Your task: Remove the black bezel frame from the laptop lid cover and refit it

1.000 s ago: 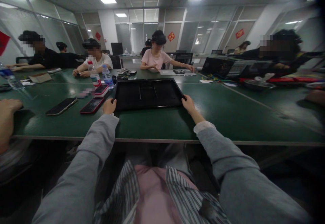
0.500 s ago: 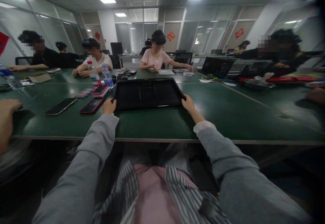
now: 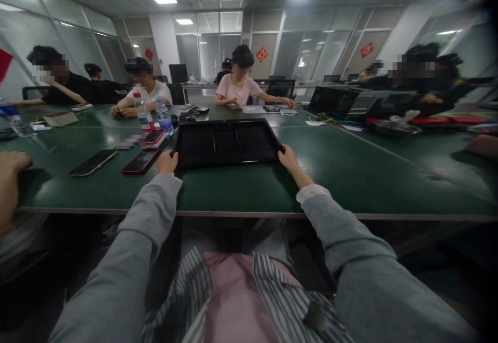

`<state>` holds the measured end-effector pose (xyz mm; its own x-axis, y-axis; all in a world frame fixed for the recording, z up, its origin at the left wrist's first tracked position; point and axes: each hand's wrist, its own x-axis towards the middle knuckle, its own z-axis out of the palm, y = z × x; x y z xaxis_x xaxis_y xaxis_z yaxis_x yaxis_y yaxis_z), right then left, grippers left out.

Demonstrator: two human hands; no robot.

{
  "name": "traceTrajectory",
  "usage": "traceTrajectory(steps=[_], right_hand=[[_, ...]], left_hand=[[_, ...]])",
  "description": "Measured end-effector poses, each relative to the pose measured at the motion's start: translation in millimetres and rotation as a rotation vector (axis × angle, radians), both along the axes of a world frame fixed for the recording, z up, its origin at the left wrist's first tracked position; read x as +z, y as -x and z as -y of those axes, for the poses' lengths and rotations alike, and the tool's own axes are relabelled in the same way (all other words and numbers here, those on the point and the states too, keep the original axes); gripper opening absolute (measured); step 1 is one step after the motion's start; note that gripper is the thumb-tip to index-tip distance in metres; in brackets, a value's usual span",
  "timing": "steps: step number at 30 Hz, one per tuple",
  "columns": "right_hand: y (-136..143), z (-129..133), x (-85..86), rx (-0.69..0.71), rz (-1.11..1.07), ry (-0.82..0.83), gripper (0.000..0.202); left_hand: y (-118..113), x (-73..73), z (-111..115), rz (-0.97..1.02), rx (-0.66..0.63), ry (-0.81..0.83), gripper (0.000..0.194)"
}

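A shallow black monitor casing (image 3: 249, 148) with a raised rim rests on the green table in front of me. Two thin strips run across its inside, near the far middle. My left hand (image 3: 167, 162) is closed around its left edge, thumb on the rim. On the opposite edge my right hand (image 3: 288, 159) grips it the same way, by the near corner. The fingers under the casing are hidden.
Left of the casing lie a red-edged phone (image 3: 140, 161) and a dark phone (image 3: 93, 163). Behind them stand two bottles, one a water bottle (image 3: 165, 120). A metal bowl (image 3: 397, 127) sits at right. Several people sit around the green table (image 3: 350, 187).
The casing and both my hands have stayed in place. At the far left, a person in black has raised a hand toward the head. People at the far right have shifted slightly.
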<state>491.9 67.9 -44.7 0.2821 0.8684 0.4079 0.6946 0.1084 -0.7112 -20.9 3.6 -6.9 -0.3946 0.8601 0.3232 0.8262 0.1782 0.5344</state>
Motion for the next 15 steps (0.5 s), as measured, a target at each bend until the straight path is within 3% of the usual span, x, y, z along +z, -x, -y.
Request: traceTrajectory(steps=[15], right_hand=[[5.2,8.2,6.8,0.018,-0.024,-0.003,0.053]], left_hand=[[1.1,-0.3,-1.4,-0.011,-0.002,0.032,0.049]])
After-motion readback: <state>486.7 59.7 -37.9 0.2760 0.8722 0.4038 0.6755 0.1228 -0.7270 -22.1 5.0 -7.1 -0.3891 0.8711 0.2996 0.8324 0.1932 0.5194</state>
